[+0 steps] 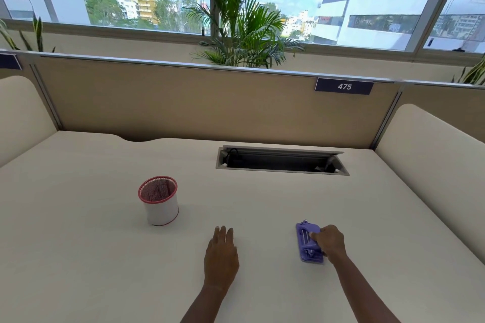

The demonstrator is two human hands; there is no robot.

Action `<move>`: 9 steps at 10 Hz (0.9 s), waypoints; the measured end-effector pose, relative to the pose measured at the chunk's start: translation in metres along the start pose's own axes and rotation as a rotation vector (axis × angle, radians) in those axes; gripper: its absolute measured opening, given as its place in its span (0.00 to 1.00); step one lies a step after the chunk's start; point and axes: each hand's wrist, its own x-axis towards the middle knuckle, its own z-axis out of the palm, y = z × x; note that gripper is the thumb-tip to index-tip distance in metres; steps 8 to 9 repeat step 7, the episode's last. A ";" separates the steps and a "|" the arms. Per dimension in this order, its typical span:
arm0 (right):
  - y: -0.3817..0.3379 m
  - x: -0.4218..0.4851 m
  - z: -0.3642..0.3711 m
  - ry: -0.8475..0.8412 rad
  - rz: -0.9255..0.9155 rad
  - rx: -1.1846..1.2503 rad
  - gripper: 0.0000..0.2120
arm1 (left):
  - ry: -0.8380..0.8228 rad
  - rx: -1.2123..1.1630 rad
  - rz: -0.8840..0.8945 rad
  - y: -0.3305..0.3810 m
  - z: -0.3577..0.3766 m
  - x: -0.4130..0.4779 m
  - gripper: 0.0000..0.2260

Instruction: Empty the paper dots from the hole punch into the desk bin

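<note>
A purple hole punch (307, 237) lies flat on the cream desk (105, 257) at the near right. My right hand (329, 242) is closed around its right side, fingers wrapped over the top. The desk bin (160, 207), a small white cylinder with a red mesh rim, stands upright and open at the near left, well apart from the punch. My left hand (221, 254) rests flat on the desk between bin and punch, fingers together and holding nothing. No paper dots are visible.
An open cable tray slot (282, 161) is cut into the desk behind the punch. A beige partition (183, 102) with a "475" label (344, 86) closes off the back, and curved side panels stand at left and right.
</note>
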 end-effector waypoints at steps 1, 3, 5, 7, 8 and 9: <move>0.001 0.002 0.002 -0.007 -0.021 -0.051 0.06 | -0.004 -0.022 -0.026 -0.001 -0.002 0.003 0.24; -0.001 0.003 0.005 -0.004 -0.055 -0.125 0.11 | 0.063 -0.004 0.029 -0.007 -0.004 0.006 0.26; -0.004 0.000 0.003 -0.033 -0.071 -0.168 0.13 | -0.056 0.066 -0.015 -0.017 0.005 0.016 0.25; -0.012 -0.015 0.013 0.099 -0.185 -0.229 0.11 | -0.084 0.067 -0.008 -0.016 0.010 0.021 0.25; -0.012 -0.015 0.013 0.099 -0.185 -0.229 0.11 | -0.084 0.067 -0.008 -0.016 0.010 0.021 0.25; -0.012 -0.015 0.013 0.099 -0.185 -0.229 0.11 | -0.084 0.067 -0.008 -0.016 0.010 0.021 0.25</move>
